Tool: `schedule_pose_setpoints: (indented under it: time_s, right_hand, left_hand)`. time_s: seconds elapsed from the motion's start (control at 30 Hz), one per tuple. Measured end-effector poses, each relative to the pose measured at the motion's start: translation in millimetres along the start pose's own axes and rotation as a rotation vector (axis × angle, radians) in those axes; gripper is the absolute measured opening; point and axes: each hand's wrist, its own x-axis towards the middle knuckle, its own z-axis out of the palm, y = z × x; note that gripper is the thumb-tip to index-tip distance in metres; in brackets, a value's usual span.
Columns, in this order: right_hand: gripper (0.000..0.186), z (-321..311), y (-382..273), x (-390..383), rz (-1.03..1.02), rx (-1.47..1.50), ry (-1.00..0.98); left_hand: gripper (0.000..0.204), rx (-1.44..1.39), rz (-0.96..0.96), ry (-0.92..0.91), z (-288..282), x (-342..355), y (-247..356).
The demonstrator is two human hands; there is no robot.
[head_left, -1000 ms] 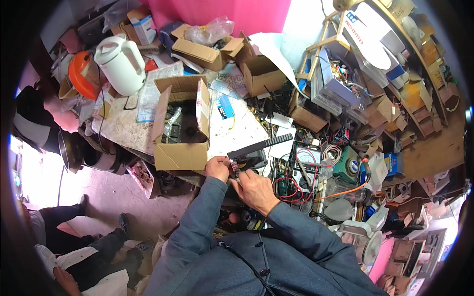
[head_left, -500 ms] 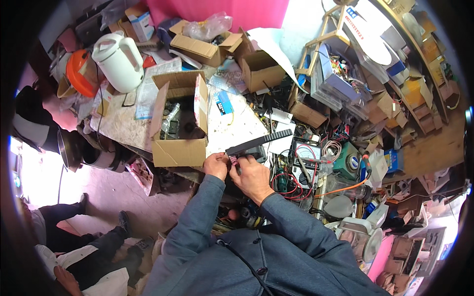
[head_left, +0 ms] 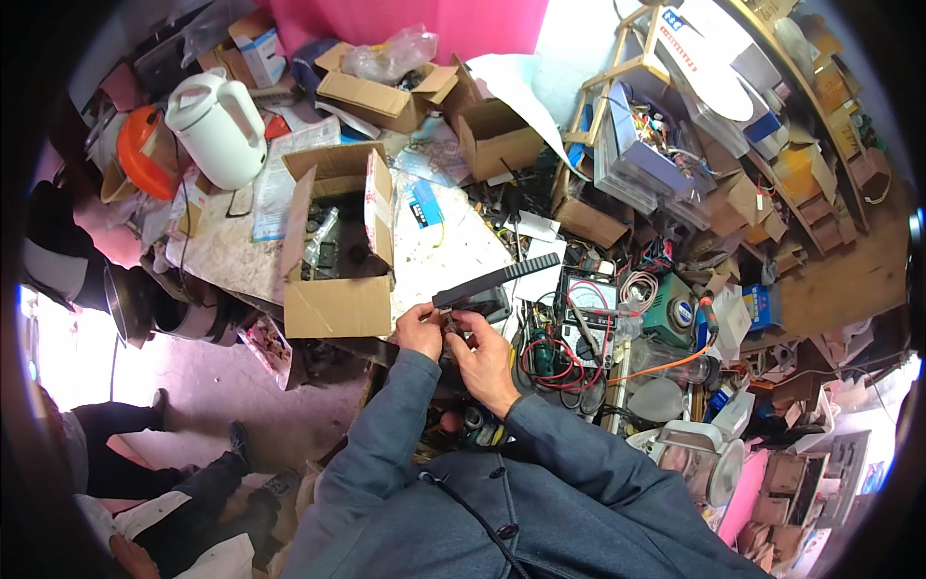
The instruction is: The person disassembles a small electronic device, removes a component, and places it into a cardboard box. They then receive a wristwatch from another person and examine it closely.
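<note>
- Leaves bare counter [head_left: 424, 262] at 12 o'clock, carton [head_left: 338, 309] at 11, edge at 9.
- Shows a ridged black bar [head_left: 497, 280] slanting toward 2.
- Grasps a mostly hidden small part [head_left: 448, 326] with left fingers [head_left: 424, 315] and right fingers [head_left: 471, 320], by the near end.

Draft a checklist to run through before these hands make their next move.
1. Both hands visible: ok; left hand and right hand are close together.
2. Anything pinched between them identifiable: cannot tell; too small and partly covered.
3. Black ridged bar firmly gripped: cannot tell; its near end is by the left hand.
4. Area right of them uncluttered: not ok; white-dialled meter and green device crowd it.
5. Nearest cardboard box open: ok.
</note>
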Motion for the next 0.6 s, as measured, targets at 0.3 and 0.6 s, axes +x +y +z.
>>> schedule_pose_setpoints:
  time_s: [0.3,0.6]
  right_hand:
    - [0.022,-16.9,20.9,-1.5,0.015,-0.042,-0.046]
    - [0.029,-11.5,17.9,6.9,0.152,0.017,-0.201]
  left_hand:
    - [0.019,-0.275,-0.072,-0.106,6.9,19.7,-31.0]
    - [0.013,-0.185,0.099,0.062,9.0,15.6,-35.0]
